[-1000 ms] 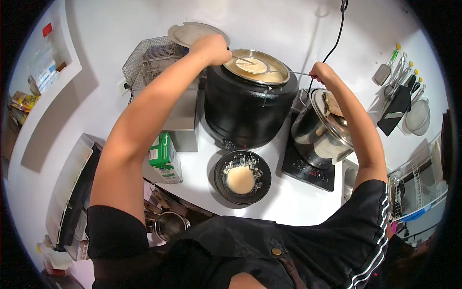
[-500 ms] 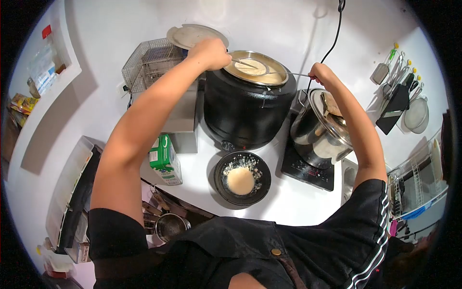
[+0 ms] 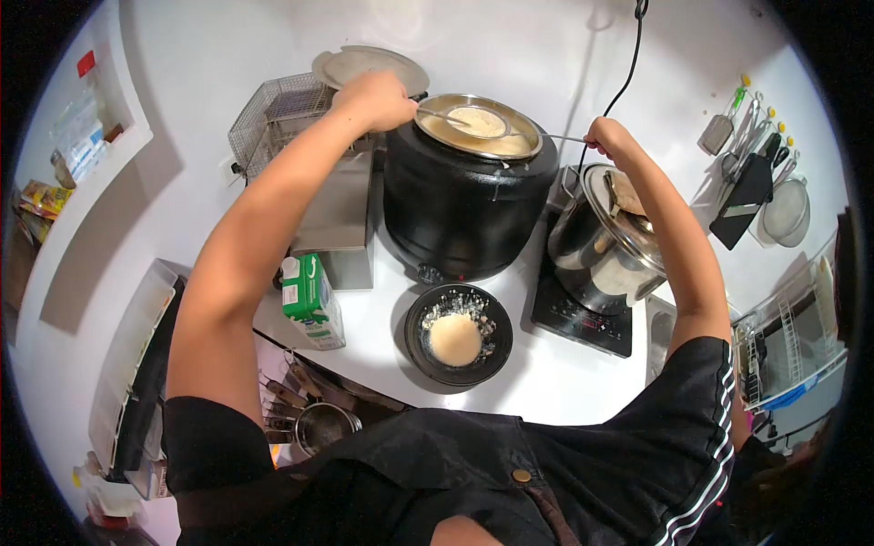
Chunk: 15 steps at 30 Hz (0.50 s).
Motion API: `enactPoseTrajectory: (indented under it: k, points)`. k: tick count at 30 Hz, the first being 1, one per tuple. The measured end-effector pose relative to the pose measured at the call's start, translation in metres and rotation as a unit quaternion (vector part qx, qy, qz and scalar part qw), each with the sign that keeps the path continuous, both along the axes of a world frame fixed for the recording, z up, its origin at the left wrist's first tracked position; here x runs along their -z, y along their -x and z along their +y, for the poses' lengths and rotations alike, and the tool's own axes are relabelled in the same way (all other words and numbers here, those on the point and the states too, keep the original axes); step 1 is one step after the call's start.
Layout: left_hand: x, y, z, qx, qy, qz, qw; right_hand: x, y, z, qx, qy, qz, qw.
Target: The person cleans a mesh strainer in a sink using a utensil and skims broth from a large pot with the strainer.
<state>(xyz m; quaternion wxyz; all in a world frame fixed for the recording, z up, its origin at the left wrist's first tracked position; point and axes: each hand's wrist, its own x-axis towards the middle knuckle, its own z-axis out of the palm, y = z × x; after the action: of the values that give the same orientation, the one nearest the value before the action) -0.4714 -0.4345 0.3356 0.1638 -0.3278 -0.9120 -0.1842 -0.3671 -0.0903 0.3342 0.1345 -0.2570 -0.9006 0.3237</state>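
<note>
A round strainer (image 3: 477, 122) with pale, grainy matter in it sits at the mouth of the black soup kettle (image 3: 464, 209), above creamy liquid. On the right, my right hand (image 3: 614, 140) is closed around the strainer's long thin handle. My left hand (image 3: 381, 100) grips a thin metal utensil (image 3: 441, 115), its far end reaching into the strainer; what that end is shaped like is hard to make out. In front of the kettle, a black bowl (image 3: 419, 353) holds cream-coloured liquid with whitish crumbs up its wall.
A steel pot (image 3: 583, 238) with a lid stands on an induction cooker (image 3: 572, 329) at right. A green-and-white carton (image 3: 313, 304) is at left, before a wire basket (image 3: 259, 118). A round lid (image 3: 364, 65) lies behind my left hand. Utensils hang on the right wall.
My left hand has shifted slightly left with the utensil. The strainer's contents look grainier, with less liquid. My right hand has hardly moved.
</note>
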Motion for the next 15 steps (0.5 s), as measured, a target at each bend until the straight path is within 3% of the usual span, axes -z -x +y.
enactPoseTrajectory:
  k: [4, 10, 13, 15]
  points:
    - [-0.006, 0.008, -0.001, -0.035, 0.053, -0.047, 0.997, -0.001, -0.001, -0.002, -0.010, -0.026, -0.014, 1.000]
    - [-0.013, -0.005, -0.008, -0.038, -0.012, -0.044, 0.998, -0.001, -0.002, 0.000, -0.008, -0.008, -0.022, 1.000]
    - [-0.010, -0.003, -0.007, -0.028, 0.054, -0.052, 0.997, 0.000, -0.003, 0.000, 0.009, 0.011, -0.008, 1.000]
    - [-0.010, -0.003, -0.007, -0.030, 0.023, -0.055, 0.998, 0.001, -0.004, 0.000, -0.003, -0.005, -0.007, 1.000]
